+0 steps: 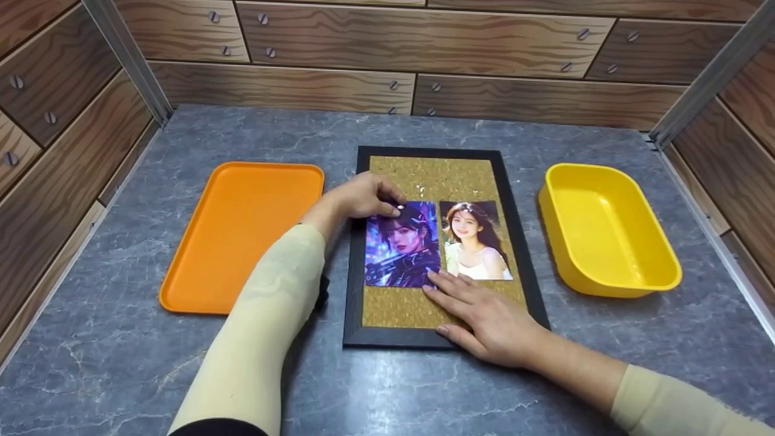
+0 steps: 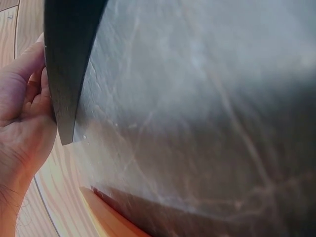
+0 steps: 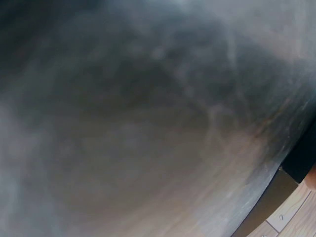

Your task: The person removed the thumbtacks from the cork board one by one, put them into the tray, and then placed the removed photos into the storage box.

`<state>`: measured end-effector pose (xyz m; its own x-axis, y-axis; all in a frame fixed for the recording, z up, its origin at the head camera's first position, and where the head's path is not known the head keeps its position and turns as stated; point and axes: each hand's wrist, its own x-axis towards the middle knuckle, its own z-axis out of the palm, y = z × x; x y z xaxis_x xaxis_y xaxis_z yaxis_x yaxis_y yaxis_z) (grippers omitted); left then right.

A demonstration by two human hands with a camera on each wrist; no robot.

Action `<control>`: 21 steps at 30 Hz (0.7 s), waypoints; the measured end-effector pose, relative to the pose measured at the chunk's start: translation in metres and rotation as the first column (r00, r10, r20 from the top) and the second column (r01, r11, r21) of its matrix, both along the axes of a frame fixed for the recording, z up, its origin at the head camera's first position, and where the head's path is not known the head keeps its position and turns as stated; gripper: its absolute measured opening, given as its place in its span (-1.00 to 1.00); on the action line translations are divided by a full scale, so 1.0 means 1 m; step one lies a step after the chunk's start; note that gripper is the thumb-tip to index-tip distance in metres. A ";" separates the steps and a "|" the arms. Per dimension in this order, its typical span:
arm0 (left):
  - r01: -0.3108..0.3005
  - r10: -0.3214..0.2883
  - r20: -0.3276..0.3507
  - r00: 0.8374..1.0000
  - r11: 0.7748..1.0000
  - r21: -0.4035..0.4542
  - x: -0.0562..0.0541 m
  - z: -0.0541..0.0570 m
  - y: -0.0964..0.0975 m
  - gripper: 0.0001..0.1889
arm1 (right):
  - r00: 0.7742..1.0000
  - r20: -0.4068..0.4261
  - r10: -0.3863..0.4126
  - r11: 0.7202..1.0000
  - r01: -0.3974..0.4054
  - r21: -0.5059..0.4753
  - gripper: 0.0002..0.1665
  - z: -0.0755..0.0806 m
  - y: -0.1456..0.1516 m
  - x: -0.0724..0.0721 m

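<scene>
A black-framed cork board (image 1: 424, 307) lies flat on the table, with two photo prints side by side on it. On the left is a purple-blue print of a dark-haired figure (image 1: 399, 254); the other print shows a person in a white top (image 1: 478, 242). My left hand (image 1: 365, 195) is over the purple print's top edge, thumb and forefinger pinching what looks like a small clear pin. With fingers spread, my right hand (image 1: 493, 321) rests on the board, fingertips at the prints' lower edges. Small clear pins (image 1: 421, 190) glint above the prints.
An orange tray (image 1: 200, 254) lies left of the board, partly under my left arm. To the right stands a yellow plastic bin (image 1: 605, 236). Wood-patterned walls (image 1: 424, 39) enclose the grey marbled table (image 1: 290, 130) at the back and sides.
</scene>
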<state>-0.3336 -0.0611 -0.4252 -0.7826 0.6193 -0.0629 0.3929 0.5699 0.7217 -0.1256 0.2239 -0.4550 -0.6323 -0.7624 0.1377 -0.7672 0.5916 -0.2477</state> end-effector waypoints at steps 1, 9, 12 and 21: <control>-0.005 0.005 0.004 1.000 1.000 0.002 0.000 0.000 0.000 -0.70 | 1.000 -0.001 0.000 1.000 0.000 0.001 -0.26 0.000 0.000 0.000; -0.041 0.041 -0.001 0.999 0.999 0.015 0.002 -0.001 0.003 -0.73 | 0.998 -0.052 0.024 0.999 -0.025 -0.027 -0.27 -0.002 0.000 -0.001; -0.058 0.058 0.000 0.998 0.998 0.011 0.003 -0.001 0.004 -0.73 | 0.998 -0.050 0.025 0.999 -0.026 -0.027 -0.27 -0.001 0.000 -0.001; -0.107 0.106 0.040 0.994 0.994 0.017 0.005 0.000 0.006 -0.75 | 0.999 -0.043 0.020 1.000 -0.020 -0.020 -0.26 -0.001 0.000 0.000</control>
<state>-0.3290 -0.0552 -0.4252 -0.8415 0.5338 -0.0835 0.3022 0.5931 0.7462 -0.1256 0.2236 -0.4557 -0.6102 -0.7716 0.1799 -0.7889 0.5711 -0.2268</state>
